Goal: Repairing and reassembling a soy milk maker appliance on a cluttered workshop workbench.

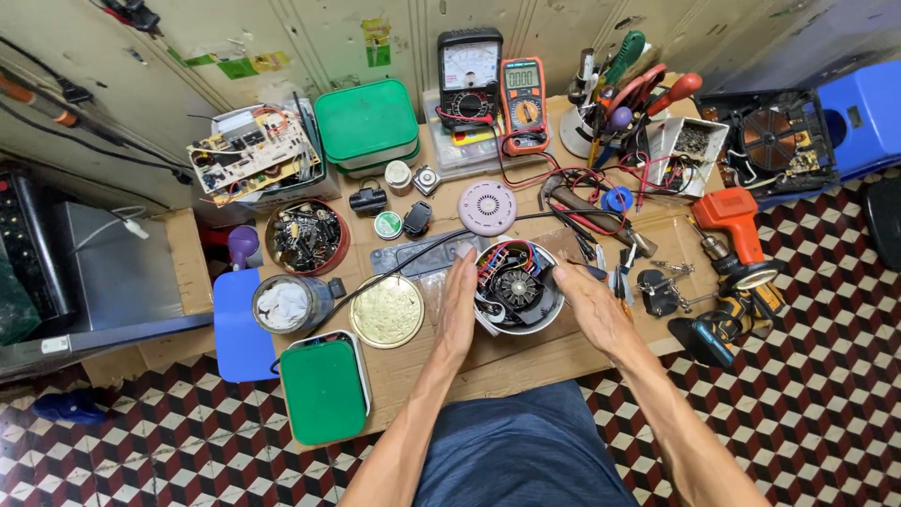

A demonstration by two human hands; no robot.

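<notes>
While both hands rest open on the bench point(526, 361), they cup a round white motor case point(516, 289) between them. The left hand point(459, 310) lies flat along its left side, fingers point(465, 272) straight and together. The right hand point(589, 305) spreads near its right side, fingers loose. Neither hand grips tight; they only press the sides or sit just beside them.

The case sits in the middle of the bench, open on top. Inside are a black fan point(518, 286) and thin red and blue wires point(497, 258). It looks hard and smooth outside, so it may slip. It is likely a bit heavy from the motor. The wires look easy to break, so the safe place to hold is the round outer wall, not the inside.

A black cord point(394, 272) runs off to the left. Just beyond lies a round pink lid point(486, 207). Farther back stand two meters point(497, 84) by the wall.
</notes>
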